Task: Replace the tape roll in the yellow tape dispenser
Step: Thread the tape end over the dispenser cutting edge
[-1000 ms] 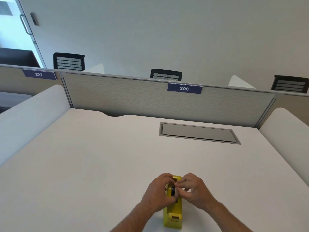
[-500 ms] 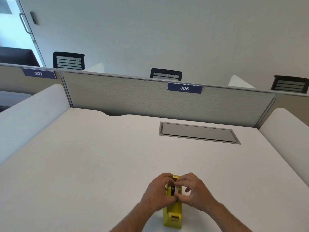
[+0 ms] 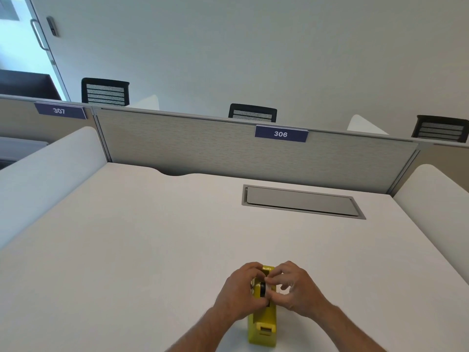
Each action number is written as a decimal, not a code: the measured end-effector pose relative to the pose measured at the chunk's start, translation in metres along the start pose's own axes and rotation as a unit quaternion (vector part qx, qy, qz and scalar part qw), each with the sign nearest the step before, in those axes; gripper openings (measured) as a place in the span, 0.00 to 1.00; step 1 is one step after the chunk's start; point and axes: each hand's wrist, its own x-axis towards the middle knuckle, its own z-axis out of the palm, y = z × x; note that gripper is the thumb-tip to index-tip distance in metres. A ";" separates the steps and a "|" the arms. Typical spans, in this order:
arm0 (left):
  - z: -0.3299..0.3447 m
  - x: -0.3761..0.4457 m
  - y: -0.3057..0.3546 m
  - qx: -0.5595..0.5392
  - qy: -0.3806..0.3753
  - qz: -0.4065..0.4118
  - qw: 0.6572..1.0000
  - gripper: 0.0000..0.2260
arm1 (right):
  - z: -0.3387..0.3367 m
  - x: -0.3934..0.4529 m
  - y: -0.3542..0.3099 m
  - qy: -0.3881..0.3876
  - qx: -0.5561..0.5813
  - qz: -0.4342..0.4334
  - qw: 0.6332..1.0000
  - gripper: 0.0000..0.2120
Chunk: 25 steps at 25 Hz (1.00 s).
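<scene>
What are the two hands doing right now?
Left hand: closed around the side of the yellow tape dispenser.
Right hand: fingers pinched at the black hub in the dispenser; what they hold cannot be told.

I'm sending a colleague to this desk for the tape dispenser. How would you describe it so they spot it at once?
Go to the white desk under the sign 306. At its near edge, in line with the grey hatch, stands the tape dispenser, with both hands around its far end. It is the only yellow thing there.
</scene>
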 end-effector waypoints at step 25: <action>0.001 0.003 -0.003 -0.003 0.003 -0.001 1.000 0.20 | 0.001 0.003 -0.002 -0.015 -0.026 -0.007 1.000 0.12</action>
